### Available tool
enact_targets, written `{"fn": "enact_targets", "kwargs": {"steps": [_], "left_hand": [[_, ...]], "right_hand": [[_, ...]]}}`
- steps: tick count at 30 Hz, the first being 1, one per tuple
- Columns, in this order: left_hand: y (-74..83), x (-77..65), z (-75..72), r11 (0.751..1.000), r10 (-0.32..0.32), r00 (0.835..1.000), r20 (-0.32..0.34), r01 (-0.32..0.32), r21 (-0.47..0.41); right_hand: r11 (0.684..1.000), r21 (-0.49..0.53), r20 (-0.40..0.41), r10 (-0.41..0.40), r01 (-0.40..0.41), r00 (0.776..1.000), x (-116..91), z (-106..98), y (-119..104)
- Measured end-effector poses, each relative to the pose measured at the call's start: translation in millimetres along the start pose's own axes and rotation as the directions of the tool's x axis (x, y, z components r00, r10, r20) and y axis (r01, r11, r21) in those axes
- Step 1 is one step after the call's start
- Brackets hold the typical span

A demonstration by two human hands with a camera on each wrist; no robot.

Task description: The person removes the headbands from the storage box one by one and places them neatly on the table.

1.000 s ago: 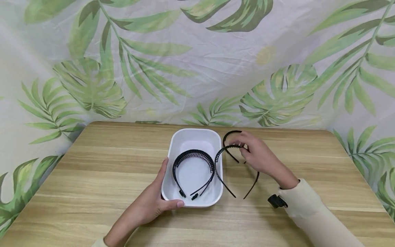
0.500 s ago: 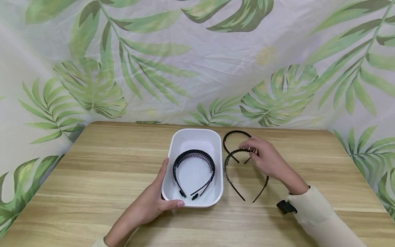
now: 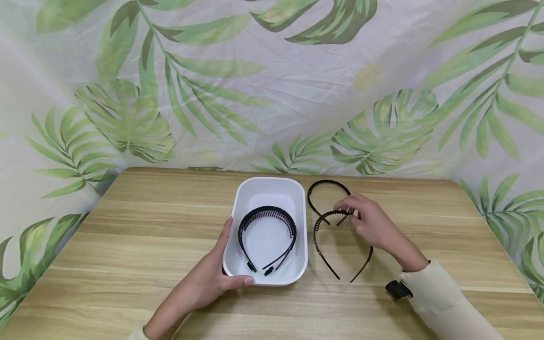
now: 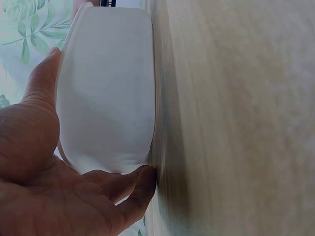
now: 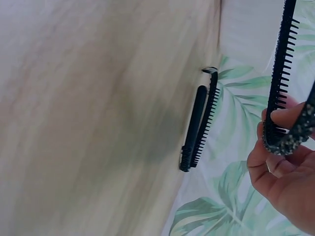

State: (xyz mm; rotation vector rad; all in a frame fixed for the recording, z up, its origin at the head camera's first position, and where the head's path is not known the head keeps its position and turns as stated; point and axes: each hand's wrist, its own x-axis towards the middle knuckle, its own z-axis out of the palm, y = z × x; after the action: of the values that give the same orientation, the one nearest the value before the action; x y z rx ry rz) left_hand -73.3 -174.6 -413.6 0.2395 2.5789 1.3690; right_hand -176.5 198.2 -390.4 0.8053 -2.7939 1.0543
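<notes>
My left hand (image 3: 204, 278) grips the near left corner of a white plastic tub (image 3: 265, 189). In the left wrist view the thumb lies along the rim while the fingers curl at the tub's lower edge (image 4: 106, 83). Inside the tub lie black toothed headbands (image 3: 272, 210), nested together with their ends toward me. To the tub's right, my right hand (image 3: 371, 224) pinches another black headband (image 3: 317, 231) at the top of its arch. The right wrist view shows comb teeth along its inner side and a speckled, glittery outer face (image 5: 298, 130).
Beyond the held headband, one more black headband (image 3: 312, 191) lies on the wood-grain table (image 3: 148, 226), beside the tub's far right side. A leaf-print cloth (image 3: 297, 85) hangs behind the table's back edge.
My right hand has drawn the pinched headband rightward and slightly nearer to me, from overlapping the tub's right rim to standing apart from it. The left hand and tub stay put.
</notes>
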Motion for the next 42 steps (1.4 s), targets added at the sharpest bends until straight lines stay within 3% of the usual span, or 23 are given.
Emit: {"fn": "enact_targets", "kwargs": {"steps": [14,42], "left_hand": [[0.8,0.2,-0.5,1.0,0.006,1.0,0.0,-0.006,-0.01],[0.7,-0.4,-1.0,1.0,-0.008,1.0,-0.005,0.008,0.014]], "right_hand": [[1.0,-0.004,0.047,-0.006,0.006,0.999,-2,11,12],[1.0,-0.012,0.211,0.005,-0.002,0.977,-1,13,12]]}}
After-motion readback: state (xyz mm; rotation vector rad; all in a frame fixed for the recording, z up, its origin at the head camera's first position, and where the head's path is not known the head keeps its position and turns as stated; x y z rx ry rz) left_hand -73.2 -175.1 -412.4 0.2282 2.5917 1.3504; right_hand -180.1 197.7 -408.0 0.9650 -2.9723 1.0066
